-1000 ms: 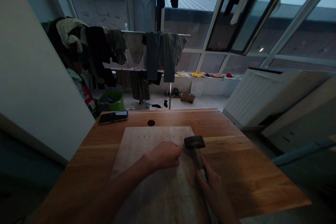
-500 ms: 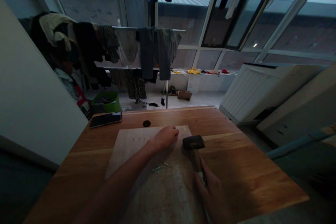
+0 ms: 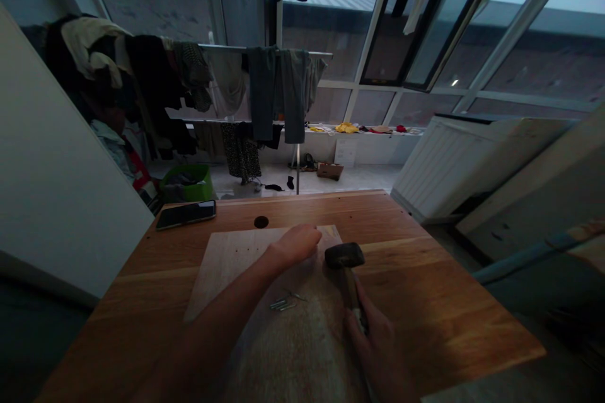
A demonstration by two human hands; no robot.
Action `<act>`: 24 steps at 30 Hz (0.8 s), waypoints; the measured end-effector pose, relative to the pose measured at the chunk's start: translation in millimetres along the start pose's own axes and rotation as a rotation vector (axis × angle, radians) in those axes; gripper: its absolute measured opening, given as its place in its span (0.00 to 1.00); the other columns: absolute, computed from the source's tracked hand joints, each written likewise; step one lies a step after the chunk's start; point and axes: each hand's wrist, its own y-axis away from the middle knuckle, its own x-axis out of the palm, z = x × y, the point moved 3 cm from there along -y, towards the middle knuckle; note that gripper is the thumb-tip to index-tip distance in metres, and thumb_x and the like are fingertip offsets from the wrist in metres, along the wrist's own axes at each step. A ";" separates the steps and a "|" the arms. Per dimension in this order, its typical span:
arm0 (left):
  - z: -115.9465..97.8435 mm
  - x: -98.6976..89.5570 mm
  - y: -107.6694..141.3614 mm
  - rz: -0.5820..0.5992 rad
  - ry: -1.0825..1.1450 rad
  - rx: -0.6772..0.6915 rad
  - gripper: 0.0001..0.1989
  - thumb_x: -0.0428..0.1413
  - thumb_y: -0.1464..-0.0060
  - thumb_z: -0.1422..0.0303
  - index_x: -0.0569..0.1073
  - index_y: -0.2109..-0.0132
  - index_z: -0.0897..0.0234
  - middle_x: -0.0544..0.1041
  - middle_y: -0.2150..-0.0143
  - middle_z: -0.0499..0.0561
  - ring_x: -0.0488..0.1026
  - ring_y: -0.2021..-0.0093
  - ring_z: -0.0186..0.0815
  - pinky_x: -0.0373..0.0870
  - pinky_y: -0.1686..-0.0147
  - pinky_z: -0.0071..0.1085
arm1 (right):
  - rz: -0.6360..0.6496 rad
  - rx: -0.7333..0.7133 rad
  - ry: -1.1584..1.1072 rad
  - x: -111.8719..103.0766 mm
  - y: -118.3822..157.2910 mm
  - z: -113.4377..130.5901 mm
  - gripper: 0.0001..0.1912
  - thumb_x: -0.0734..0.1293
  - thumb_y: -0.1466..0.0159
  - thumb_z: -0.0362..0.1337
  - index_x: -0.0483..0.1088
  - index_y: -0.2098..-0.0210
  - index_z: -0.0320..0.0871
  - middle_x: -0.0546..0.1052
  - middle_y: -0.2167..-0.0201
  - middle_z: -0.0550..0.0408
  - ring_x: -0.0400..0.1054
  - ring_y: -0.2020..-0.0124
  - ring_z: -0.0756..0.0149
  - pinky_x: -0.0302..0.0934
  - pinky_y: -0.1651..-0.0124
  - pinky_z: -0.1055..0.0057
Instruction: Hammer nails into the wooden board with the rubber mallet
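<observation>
My right hand [image 3: 371,327] is wrapped round the wooden handle of a hammer [image 3: 345,255], whose dark, blocky head hovers near the right edge of a pale wooden board [image 3: 283,352]. On the far part of that board rests my left hand [image 3: 297,244], its fingers pinched together; whatever they hold, if anything, is hidden or too small to make out. Several metal nails [image 3: 282,304] lie loose on the board, nearer to me than the left hand. A row of small dark dots shows on the board to the left of that hand.
Beneath the board is a brown wooden table [image 3: 454,289]. A phone [image 3: 186,215] lies at its far left corner, and a round dark hole [image 3: 261,221] is beside the board's far edge. Beyond stand a clothes rack [image 3: 283,94] and a green basket [image 3: 189,182].
The view has shifted slightly, moving everything a little to the left. Both hands keep nearly the same place over the board, and the hammer stays in my right hand.
</observation>
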 end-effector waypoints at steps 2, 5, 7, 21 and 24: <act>1.5 2.8 -2.0 -0.012 -0.003 0.006 0.10 0.53 0.42 0.78 0.80 0.61 0.70 0.79 0.58 0.63 0.78 0.56 0.46 0.73 0.56 0.37 | -0.002 0.000 0.010 -0.5 0.1 1.0 0.36 0.59 0.31 0.47 0.53 0.27 0.44 0.68 0.33 0.46 0.63 0.32 0.53 0.57 0.31 0.54; 6.8 13.4 -4.4 -0.048 0.138 -0.007 0.10 0.54 0.44 0.78 0.80 0.63 0.68 0.80 0.60 0.59 0.77 0.59 0.42 0.72 0.58 0.34 | -0.004 -0.012 0.023 -1.3 -0.6 3.5 0.34 0.58 0.30 0.45 0.52 0.26 0.45 0.70 0.34 0.46 0.65 0.34 0.54 0.60 0.33 0.56; 13.3 23.9 -4.7 -0.091 0.336 -0.066 0.09 0.55 0.46 0.78 0.80 0.63 0.68 0.80 0.64 0.54 0.76 0.63 0.38 0.71 0.60 0.31 | 0.018 -0.013 0.025 -1.4 -1.7 4.6 0.33 0.58 0.30 0.44 0.54 0.27 0.44 0.72 0.36 0.45 0.67 0.35 0.54 0.62 0.34 0.57; 21.3 45.7 5.6 -0.362 0.707 -0.191 0.03 0.62 0.46 0.73 0.82 0.65 0.67 0.79 0.67 0.51 0.74 0.66 0.33 0.70 0.59 0.29 | 0.045 0.158 -0.036 -17.4 -19.8 1.1 0.36 0.62 0.39 0.58 0.67 0.38 0.42 0.78 0.43 0.43 0.71 0.40 0.48 0.67 0.41 0.55; 20.7 47.3 5.9 -0.378 0.682 -0.198 0.04 0.62 0.45 0.72 0.83 0.64 0.66 0.80 0.64 0.52 0.75 0.64 0.34 0.70 0.57 0.30 | 0.024 0.122 -0.041 -19.4 -26.2 12.6 0.36 0.60 0.36 0.57 0.66 0.36 0.42 0.78 0.43 0.41 0.72 0.41 0.48 0.66 0.40 0.56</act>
